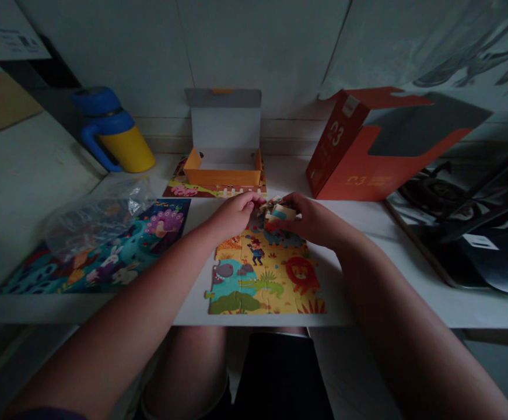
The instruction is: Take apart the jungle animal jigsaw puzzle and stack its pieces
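Note:
A partly joined jigsaw puzzle (260, 280) lies on the table in front of me, with a lion, a hippo, a crocodile and a small figure on a yellow ground. Over its far edge, my right hand (308, 219) is closed round a loose bunch of puzzle pieces (280, 214). My left hand (238, 211) is at the left side of that bunch, its fingers curled towards the pieces. Whether a piece is between those fingers I cannot tell. Both hands hide part of the puzzle's far edge.
An open orange box (223, 176) stands on a picture sheet (179, 189) at the back. Left are a blue-yellow jug (125, 140) and a plastic bag (100, 219) on a dark animal picture (161, 233). A red box (354, 157) and a stove (441, 198) stand right.

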`<action>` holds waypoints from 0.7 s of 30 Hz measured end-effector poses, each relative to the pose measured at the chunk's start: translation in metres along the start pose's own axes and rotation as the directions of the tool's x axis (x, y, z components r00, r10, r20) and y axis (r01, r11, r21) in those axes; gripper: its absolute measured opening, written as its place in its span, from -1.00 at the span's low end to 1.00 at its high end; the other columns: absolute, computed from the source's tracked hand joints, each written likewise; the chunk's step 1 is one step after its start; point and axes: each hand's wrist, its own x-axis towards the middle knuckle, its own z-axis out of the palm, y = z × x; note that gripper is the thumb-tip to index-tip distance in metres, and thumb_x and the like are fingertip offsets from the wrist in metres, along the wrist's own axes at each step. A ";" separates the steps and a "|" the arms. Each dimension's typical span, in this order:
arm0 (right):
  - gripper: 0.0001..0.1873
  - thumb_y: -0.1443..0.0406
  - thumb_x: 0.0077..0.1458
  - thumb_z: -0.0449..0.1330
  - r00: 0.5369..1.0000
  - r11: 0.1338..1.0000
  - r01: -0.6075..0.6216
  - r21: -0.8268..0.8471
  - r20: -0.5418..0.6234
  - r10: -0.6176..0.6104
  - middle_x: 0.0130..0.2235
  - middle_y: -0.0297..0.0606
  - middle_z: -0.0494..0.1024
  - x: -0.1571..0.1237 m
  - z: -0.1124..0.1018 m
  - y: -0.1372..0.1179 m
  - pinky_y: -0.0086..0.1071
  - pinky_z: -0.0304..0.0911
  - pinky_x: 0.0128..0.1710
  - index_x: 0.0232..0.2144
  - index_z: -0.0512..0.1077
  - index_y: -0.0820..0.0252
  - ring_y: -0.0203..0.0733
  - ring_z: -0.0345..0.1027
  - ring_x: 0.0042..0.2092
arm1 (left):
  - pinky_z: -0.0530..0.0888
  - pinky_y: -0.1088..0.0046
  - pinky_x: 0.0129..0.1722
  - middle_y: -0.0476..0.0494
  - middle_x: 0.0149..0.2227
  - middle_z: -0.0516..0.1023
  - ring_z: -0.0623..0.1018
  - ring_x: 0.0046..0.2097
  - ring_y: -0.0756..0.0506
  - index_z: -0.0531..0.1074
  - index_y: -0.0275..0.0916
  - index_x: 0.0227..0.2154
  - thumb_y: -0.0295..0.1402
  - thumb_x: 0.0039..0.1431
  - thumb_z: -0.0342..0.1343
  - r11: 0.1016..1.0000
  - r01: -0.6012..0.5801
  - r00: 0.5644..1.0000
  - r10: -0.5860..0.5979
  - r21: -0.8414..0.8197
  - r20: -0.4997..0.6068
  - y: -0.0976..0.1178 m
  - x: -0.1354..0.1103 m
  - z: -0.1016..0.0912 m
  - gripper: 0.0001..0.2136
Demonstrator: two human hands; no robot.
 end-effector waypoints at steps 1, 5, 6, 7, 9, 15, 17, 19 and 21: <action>-0.44 0.05 0.08 0.47 1.000 0.998 -0.009 0.064 -0.007 0.009 -0.12 -0.15 0.69 0.000 0.002 0.000 -0.21 0.45 -0.30 0.04 0.43 0.09 0.04 0.57 -0.18 | 0.56 0.19 0.13 -0.13 -0.01 0.68 0.65 0.04 -0.14 0.53 -0.15 -0.05 -0.52 0.43 -0.05 1.000 -0.020 1.000 0.020 -0.008 0.005 0.001 -0.003 -0.002 -0.74; -0.33 0.06 0.06 0.50 1.000 0.978 -0.028 0.209 0.018 0.025 -0.07 -0.15 0.71 0.000 0.003 -0.002 -0.21 0.50 -0.32 0.14 0.41 0.06 0.05 0.60 -0.17 | 0.53 0.15 0.19 -0.22 0.08 0.62 0.61 0.13 -0.15 0.41 -0.13 0.14 -0.51 0.46 -0.04 0.989 -0.100 0.993 0.107 0.113 -0.058 0.004 -0.012 -0.010 -0.70; -0.40 0.06 0.05 0.51 0.999 0.983 -0.029 0.181 0.027 0.025 -0.09 -0.17 0.71 0.000 0.003 -0.003 -0.20 0.50 -0.32 0.08 0.47 0.06 0.06 0.60 -0.18 | 0.52 0.13 0.21 -0.24 0.09 0.60 0.59 0.15 -0.16 0.40 -0.14 0.13 -0.50 0.46 -0.03 0.977 -0.121 0.989 0.134 0.177 -0.063 0.005 -0.014 -0.011 -0.72; -0.48 0.04 0.05 0.51 0.999 0.988 -0.033 0.153 0.030 0.029 -0.12 -0.19 0.72 0.000 0.002 -0.004 -0.20 0.49 -0.33 0.00 0.52 0.06 0.07 0.60 -0.19 | 0.50 0.11 0.24 -0.24 0.10 0.59 0.58 0.17 -0.17 0.41 -0.15 0.09 -0.49 0.46 -0.01 0.960 -0.143 0.986 0.159 0.241 -0.050 0.005 -0.015 -0.012 -0.75; -0.56 0.01 0.05 0.51 0.999 0.984 -0.050 0.169 0.018 0.048 -0.17 -0.21 0.72 0.000 0.001 -0.005 -0.19 0.49 -0.35 -0.11 0.57 0.05 0.09 0.59 -0.20 | 0.49 0.08 0.24 -0.23 0.05 0.59 0.56 0.16 -0.20 0.44 -0.16 -0.02 -0.46 0.45 0.02 0.923 -0.183 0.981 0.194 0.340 -0.001 0.005 -0.015 -0.014 -0.84; -0.48 -0.03 0.04 0.50 0.985 0.896 -0.033 0.444 -0.139 0.105 -0.10 -0.18 0.70 0.006 0.002 -0.001 -0.12 0.54 -0.20 -0.07 0.50 0.07 0.05 0.59 -0.14 | 0.54 0.07 0.13 -0.26 -0.01 0.58 0.58 0.06 -0.29 0.52 -0.17 -0.09 -0.10 0.23 0.40 0.883 -0.254 0.965 0.206 0.396 0.160 0.018 -0.019 -0.016 -0.67; -0.46 -0.05 0.03 0.51 0.968 0.898 0.002 0.440 -0.227 0.109 -0.10 -0.17 0.68 0.008 0.001 0.002 -0.13 0.53 -0.14 -0.07 0.50 0.09 0.03 0.58 -0.12 | 0.53 0.05 0.17 -0.30 0.07 0.56 0.56 0.12 -0.34 0.55 -0.16 -0.01 0.03 0.00 0.53 0.879 -0.290 0.943 0.195 0.378 0.271 0.031 -0.026 -0.017 -0.42; -0.43 -0.05 0.03 0.52 0.950 0.896 0.033 0.442 -0.291 0.109 -0.10 -0.17 0.68 0.010 -0.001 0.003 -0.14 0.51 -0.12 -0.06 0.51 0.11 0.01 0.57 -0.12 | 0.45 -0.02 0.30 -0.36 0.25 0.49 0.46 0.30 -0.43 0.53 -0.12 0.12 0.09 -0.21 0.60 0.876 -0.325 0.909 0.186 0.356 0.373 0.046 -0.036 -0.017 -0.18; -0.40 -0.06 0.02 0.53 0.940 0.888 0.045 0.458 -0.321 0.118 -0.10 -0.16 0.67 0.010 -0.004 0.005 -0.16 0.51 -0.13 -0.04 0.51 0.11 -0.01 0.56 -0.12 | 0.31 -0.13 0.43 -0.35 0.42 0.36 0.27 0.47 -0.49 0.48 -0.03 0.25 0.12 -0.29 0.61 0.878 -0.357 0.864 0.180 0.318 0.471 0.059 -0.047 -0.015 -0.03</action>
